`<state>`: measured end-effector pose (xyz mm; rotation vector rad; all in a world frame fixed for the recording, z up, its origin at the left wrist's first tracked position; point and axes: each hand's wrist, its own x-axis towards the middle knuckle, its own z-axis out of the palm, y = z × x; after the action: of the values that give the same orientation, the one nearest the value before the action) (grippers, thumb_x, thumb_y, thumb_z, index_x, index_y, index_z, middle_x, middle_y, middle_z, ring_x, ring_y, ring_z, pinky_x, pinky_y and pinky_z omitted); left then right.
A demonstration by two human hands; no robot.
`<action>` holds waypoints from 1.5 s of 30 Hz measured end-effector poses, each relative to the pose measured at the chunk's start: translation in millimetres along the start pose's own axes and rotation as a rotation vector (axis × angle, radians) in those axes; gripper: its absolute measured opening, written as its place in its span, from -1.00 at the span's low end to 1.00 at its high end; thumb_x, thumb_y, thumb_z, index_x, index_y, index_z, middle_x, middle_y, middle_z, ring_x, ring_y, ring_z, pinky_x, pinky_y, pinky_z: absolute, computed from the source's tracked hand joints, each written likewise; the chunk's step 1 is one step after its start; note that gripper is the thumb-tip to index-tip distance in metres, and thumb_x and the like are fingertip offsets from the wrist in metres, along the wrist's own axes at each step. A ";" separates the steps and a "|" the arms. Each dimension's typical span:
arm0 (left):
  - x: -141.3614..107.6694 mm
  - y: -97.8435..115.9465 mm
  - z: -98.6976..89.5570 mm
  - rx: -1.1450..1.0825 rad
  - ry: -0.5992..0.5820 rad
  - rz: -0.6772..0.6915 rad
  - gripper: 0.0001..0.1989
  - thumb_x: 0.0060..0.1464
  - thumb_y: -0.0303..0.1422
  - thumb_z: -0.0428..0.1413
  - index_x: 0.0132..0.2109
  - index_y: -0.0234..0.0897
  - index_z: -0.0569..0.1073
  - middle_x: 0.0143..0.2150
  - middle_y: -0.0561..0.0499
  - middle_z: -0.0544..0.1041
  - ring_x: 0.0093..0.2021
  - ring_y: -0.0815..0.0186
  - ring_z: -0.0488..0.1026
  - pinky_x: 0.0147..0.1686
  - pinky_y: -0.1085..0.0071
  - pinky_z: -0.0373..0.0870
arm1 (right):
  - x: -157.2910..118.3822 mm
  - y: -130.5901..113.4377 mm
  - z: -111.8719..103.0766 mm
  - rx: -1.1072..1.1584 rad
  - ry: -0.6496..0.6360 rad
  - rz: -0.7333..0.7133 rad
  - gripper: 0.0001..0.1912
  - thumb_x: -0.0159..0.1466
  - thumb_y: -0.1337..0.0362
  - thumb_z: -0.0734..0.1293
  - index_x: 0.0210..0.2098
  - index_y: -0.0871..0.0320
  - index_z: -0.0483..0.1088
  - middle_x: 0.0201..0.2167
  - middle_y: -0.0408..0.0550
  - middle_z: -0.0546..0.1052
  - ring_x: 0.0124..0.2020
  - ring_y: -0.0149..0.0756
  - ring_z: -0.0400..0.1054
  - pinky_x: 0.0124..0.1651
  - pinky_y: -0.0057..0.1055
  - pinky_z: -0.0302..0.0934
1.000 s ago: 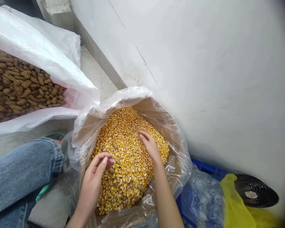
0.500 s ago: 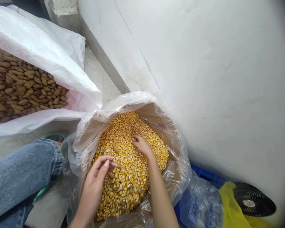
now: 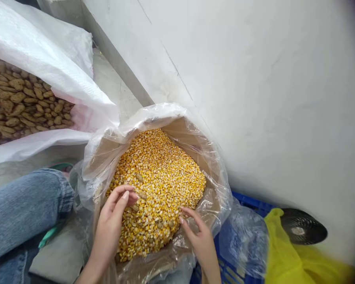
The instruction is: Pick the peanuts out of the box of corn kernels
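Observation:
A heap of yellow dried corn kernels (image 3: 158,183) fills a cardboard box (image 3: 177,132) lined with a transparent plastic bag (image 3: 130,126), and a few brown bits lie among the kernels. My left hand (image 3: 114,215) hovers at the heap's left side, its fingers curled and spread just over the kernels. My right hand (image 3: 199,240) rests at the lower right edge of the heap, its fingertips on the kernels beside the plastic. Neither hand shows anything held, though the left fingers partly hide what is beneath them.
At the left, a white woven sack (image 3: 47,75) stands open on unshelled peanuts (image 3: 23,100). My denim-covered knee (image 3: 23,209) is at the lower left. A white wall (image 3: 254,79) rises on the right, above a blue crate (image 3: 248,201), a yellow bag (image 3: 286,252) and a black fan (image 3: 301,227).
My right hand has drawn back from the middle of the heap to its lower right edge. My left hand stays at the left side. The whole view has shifted slightly.

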<state>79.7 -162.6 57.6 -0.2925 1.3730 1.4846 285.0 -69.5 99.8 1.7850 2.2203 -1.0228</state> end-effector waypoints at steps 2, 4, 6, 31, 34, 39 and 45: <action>-1.0 -1.6 0.7 0.002 -0.013 -0.004 -0.77 -0.01 -0.23 -0.01 -0.24 -0.26 0.34 -0.39 0.04 0.42 -0.29 0.33 0.33 -0.20 0.39 0.24 | -11.3 5.2 1.4 -0.050 0.098 -0.043 -0.77 0.08 0.21 0.26 -0.26 0.11 0.39 -0.20 -0.04 0.42 -0.10 -0.23 0.23 -0.02 -0.28 0.08; -1.8 -3.0 1.3 0.004 -0.024 -0.003 -0.77 -0.01 -0.23 0.00 -0.24 -0.27 0.34 -0.39 0.04 0.42 -0.29 0.33 0.33 -0.20 0.40 0.23 | -17.7 6.3 3.1 -0.083 0.211 -0.094 -0.80 0.08 0.23 0.26 -0.29 0.12 0.39 -0.24 -0.04 0.42 -0.12 -0.24 0.23 -0.03 -0.27 0.08; -2.5 -4.1 1.8 0.001 -0.030 0.003 -0.77 -0.01 -0.24 0.00 -0.24 -0.27 0.34 -0.39 0.03 0.41 -0.29 0.33 0.33 -0.20 0.39 0.23 | -21.4 3.6 4.2 -0.098 0.340 -0.115 -0.79 0.10 0.25 0.24 -0.26 0.14 0.37 -0.25 -0.02 0.41 -0.14 -0.25 0.23 -0.06 -0.28 0.10; -11.9 -18.0 25.9 -0.394 -0.247 -0.411 -0.82 -0.06 -0.29 0.05 -0.37 -0.33 0.43 -0.37 -0.02 0.43 -0.28 0.34 0.36 -0.26 0.42 0.33 | -38.7 -23.1 38.4 0.089 0.112 -0.009 -0.78 0.12 0.23 0.21 -0.24 0.14 0.34 -0.32 -0.05 0.42 -0.38 -0.38 0.31 -0.33 -0.49 0.23; -20.2 -27.0 32.3 -0.346 -0.368 -0.474 -0.79 -0.04 -0.24 0.03 -0.38 -0.31 0.43 -0.33 -0.03 0.43 -0.24 0.30 0.35 -0.26 0.40 0.32 | -41.4 -32.3 36.2 0.133 0.111 -0.004 -0.75 0.13 0.23 0.21 -0.20 0.13 0.32 -0.32 -0.05 0.42 -0.34 -0.36 0.31 -0.29 -0.48 0.23; -11.9 -34.0 26.7 -0.340 -0.284 -0.446 -0.80 -0.07 -0.26 0.06 -0.48 -0.33 0.38 -0.45 0.03 0.39 -0.37 0.39 0.34 -0.34 0.47 0.32 | -26.3 -25.3 51.3 0.018 0.020 0.029 -0.72 0.14 0.22 0.19 -0.14 0.08 0.30 -0.20 -0.06 0.38 -0.22 -0.36 0.29 -0.24 -0.49 0.21; -2.9 -30.6 23.2 -0.483 -0.073 -0.386 -0.88 -0.10 -0.33 0.07 -0.46 -0.29 0.35 -0.47 0.11 0.37 -0.38 0.45 0.34 -0.29 0.49 0.32 | -29.9 -32.1 53.6 -0.006 0.034 -0.033 -0.82 0.14 0.27 0.19 -0.27 0.11 0.34 -0.29 -0.07 0.39 -0.32 -0.38 0.29 -0.30 -0.50 0.21</action>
<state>115.3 -150.9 49.2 -0.7555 0.8240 1.4594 248.3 -126.8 86.9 1.7821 2.2784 -0.9974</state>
